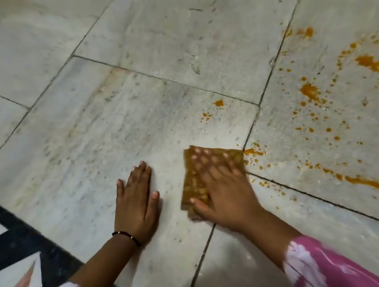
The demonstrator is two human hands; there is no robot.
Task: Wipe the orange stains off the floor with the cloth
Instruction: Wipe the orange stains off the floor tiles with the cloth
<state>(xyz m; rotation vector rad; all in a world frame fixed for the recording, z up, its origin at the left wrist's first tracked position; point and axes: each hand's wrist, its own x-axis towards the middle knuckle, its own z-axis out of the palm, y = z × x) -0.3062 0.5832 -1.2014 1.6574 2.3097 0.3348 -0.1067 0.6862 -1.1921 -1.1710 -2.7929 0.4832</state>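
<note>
Head view, near to far: left hand (136, 201) lies flat with straight fingers on the pale grey marble tile floor (89, 135), bracing. Right hand (222, 193), fingers spread, presses the folded orange-brown dotted cloth (195, 173) to the floor, just left of the orange splatter stains (311, 90). Most stains lie farther right, not yet wiped. Risk: the cloth looks already soaked with orange and may smear residue across clean tiles and into grout lines. No readable writing or labels.
</note>
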